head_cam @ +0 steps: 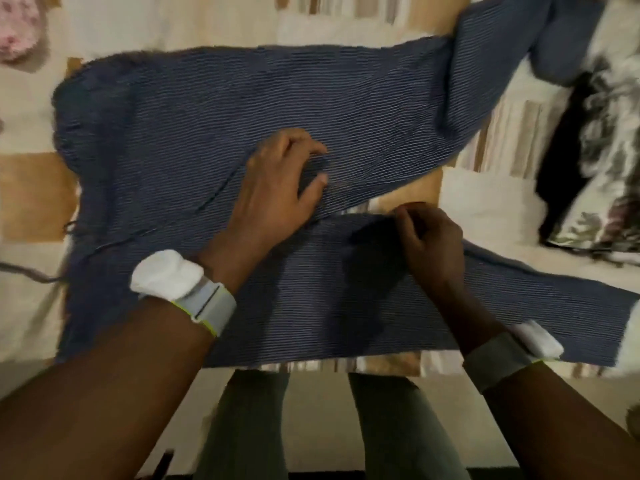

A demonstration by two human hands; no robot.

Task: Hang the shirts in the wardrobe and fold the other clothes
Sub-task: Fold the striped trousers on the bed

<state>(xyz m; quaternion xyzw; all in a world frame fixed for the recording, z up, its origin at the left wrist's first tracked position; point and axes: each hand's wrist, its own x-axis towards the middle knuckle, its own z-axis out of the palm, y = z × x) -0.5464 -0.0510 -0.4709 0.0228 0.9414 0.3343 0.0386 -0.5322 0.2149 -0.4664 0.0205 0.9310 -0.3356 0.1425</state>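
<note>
A dark blue pair of trousers with fine pale stripes (214, 109) lies spread flat on the bed, its two legs running off to the right. My left hand (277, 188) rests on the cloth near the crotch, fingers curled and pinching a fold of fabric. My right hand (429, 237) sits on the upper edge of the nearer leg, fingers curled and pinching that edge. Both wrists wear grey bands with white pads.
The bed cover (34, 195) is cream with tan and striped patches. A black and white patterned garment pile (595, 161) lies at the right. A pink item (17, 32) sits at the far left corner. My legs stand against the bed's near edge.
</note>
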